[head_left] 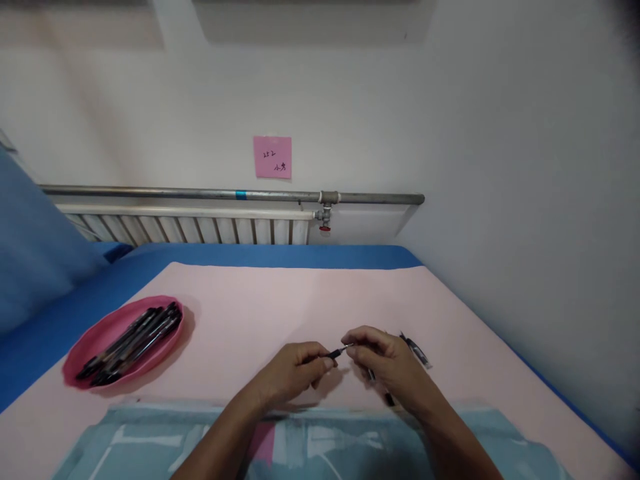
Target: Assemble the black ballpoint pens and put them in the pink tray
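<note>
Both hands meet low in the middle of the view, over a pink sheet (250,313) spread on a blue surface (280,256). The left hand (295,370) is curled, its fingers pinching the dark end of a pen (336,352). The right hand (390,363) faces it, its fingertips pressed together on the thin, pale end of the same pen. The pen lies almost level between the two hands, just above the sheet.

A dark pen part (388,399) pokes out below the right hand; whether the hand holds it I cannot tell. Just right of that hand, a pen piece (417,351) rests on the sheet.

Well to the left, a pink tray (95,340) holds a bunch of black pens (135,343). A teal patterned cloth (165,440) covers the near edge. On the wall behind are a radiator (200,229), a pipe (200,194) and a pink note (273,157).
</note>
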`<move>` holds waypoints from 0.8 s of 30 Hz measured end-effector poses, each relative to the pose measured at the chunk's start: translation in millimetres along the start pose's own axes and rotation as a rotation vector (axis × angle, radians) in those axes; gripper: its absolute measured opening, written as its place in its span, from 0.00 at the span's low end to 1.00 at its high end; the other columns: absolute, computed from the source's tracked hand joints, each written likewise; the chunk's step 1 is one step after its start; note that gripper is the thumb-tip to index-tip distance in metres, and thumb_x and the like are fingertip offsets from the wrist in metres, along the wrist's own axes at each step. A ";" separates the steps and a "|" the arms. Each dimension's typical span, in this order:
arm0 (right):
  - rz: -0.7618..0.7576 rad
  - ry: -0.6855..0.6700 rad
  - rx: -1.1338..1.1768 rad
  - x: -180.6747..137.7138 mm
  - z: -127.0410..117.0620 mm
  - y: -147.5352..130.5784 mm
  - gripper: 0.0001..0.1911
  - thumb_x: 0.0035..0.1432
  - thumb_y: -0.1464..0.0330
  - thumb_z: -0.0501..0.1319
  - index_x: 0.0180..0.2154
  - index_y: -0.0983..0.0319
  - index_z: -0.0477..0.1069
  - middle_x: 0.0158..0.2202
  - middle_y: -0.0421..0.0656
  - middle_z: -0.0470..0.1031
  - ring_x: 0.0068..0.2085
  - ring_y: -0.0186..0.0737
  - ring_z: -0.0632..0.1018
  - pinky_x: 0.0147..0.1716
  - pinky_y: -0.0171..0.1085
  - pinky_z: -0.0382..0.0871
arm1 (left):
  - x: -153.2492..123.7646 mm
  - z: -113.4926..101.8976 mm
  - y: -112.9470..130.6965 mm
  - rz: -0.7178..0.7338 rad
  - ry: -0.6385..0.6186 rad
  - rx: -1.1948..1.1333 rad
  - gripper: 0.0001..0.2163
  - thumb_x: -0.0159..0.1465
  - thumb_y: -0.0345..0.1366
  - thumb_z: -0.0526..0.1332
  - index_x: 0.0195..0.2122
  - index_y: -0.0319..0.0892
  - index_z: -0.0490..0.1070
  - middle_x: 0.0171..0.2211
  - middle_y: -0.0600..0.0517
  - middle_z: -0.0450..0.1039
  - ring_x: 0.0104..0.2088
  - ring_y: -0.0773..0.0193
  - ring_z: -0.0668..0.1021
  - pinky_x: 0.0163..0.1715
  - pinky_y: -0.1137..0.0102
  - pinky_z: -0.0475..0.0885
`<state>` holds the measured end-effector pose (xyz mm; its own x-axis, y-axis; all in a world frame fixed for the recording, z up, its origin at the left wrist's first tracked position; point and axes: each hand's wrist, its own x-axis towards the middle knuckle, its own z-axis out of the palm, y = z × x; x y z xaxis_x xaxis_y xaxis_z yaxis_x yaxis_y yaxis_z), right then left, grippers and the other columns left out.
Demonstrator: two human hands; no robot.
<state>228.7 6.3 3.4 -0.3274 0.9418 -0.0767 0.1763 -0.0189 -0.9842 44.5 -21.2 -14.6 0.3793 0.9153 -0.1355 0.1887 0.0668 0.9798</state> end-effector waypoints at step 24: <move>0.057 -0.118 -0.121 -4.0 3.2 -4.4 0.06 0.50 0.65 0.59 0.26 0.62 0.69 0.16 0.34 0.63 0.18 0.29 0.63 0.17 0.29 0.53 | -2.8 -2.2 -1.0 -0.012 -0.066 -0.062 0.12 0.59 0.43 0.54 0.26 0.39 0.65 0.17 0.60 0.58 0.18 0.74 0.59 0.19 0.76 0.52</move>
<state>226.3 1.5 7.5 -0.4194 0.8941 -0.1572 0.3055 -0.0240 -0.9519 41.2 -22.9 -14.9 0.4370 0.8860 -0.1550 0.1379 0.1043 0.9849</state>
